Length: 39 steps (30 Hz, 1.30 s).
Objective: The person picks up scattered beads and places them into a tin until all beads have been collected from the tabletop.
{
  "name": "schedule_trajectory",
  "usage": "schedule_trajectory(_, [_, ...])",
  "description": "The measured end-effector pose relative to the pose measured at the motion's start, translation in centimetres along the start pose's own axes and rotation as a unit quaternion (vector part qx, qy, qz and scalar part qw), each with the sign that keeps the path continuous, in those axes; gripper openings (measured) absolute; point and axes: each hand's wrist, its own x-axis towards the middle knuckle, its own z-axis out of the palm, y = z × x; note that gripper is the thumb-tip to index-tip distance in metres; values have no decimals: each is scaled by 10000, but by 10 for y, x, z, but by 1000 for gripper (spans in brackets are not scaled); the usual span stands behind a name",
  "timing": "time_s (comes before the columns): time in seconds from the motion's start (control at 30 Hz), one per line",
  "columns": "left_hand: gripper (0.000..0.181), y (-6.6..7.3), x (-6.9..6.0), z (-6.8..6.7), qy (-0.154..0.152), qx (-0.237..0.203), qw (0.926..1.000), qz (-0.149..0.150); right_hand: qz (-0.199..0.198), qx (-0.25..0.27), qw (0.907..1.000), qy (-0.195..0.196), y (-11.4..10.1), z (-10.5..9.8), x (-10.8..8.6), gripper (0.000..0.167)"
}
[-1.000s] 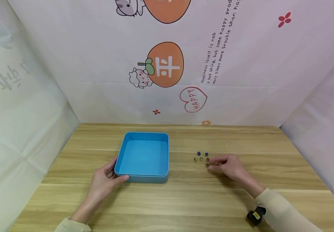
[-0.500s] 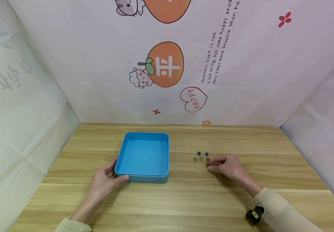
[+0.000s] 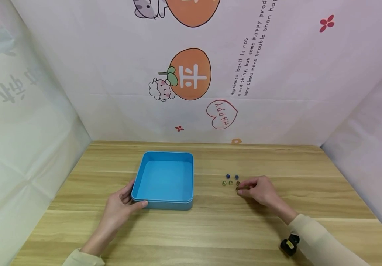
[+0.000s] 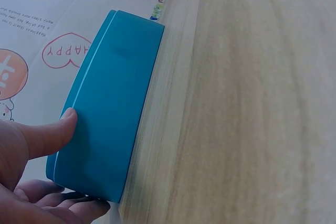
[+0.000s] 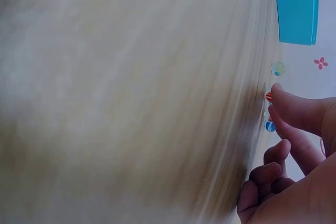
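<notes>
A blue square box [image 3: 169, 205] without a lid stands on the table, its bare inside facing up. My left hand [image 3: 119, 208] grips its near left corner; in the left wrist view the thumb presses the side wall [image 4: 107, 98] and the fingers lie under the end. Small glass marbles sit right of the box: a blue marble [image 3: 228, 176], a second blue marble [image 3: 236, 177], two clear greenish marbles [image 3: 230, 183] and a brownish marble [image 3: 238, 183]. My right hand [image 3: 262, 191] pinches an orange-striped marble [image 5: 268, 97] between thumb and forefinger, the other fingers curled.
A wooden table [image 3: 191, 240] carries everything, with printed white cloth [image 3: 127, 122] hanging behind and at both sides. A small black device [image 3: 289, 245] is by the right sleeve. Bare wood lies between box and marbles.
My right thumb and forefinger have closed in slightly on the nearest marble, and the right forearm has shifted a little left. The left hand and box have stayed in place.
</notes>
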Motion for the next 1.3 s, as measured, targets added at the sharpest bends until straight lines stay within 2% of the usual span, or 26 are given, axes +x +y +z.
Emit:
schedule_trajectory(0.37, [96,1,0,1,-10,50,10000,-24,39,152,9999,28,0,0,-3,10])
schedule_trajectory(0.97, [95,1,-1,1,20,17,10000,-20,310,916,9950,-234,1,-13,-10,29])
schedule_trajectory(1.1, [96,1,0,1,10,20,10000,-38,427,1118,9925,-246,-2,-15,-11,30])
schedule_trajectory(1.3, [99,1,1,1,3,41,10000,-17,525,1151,9917,-232,-6,-16,-10,28])
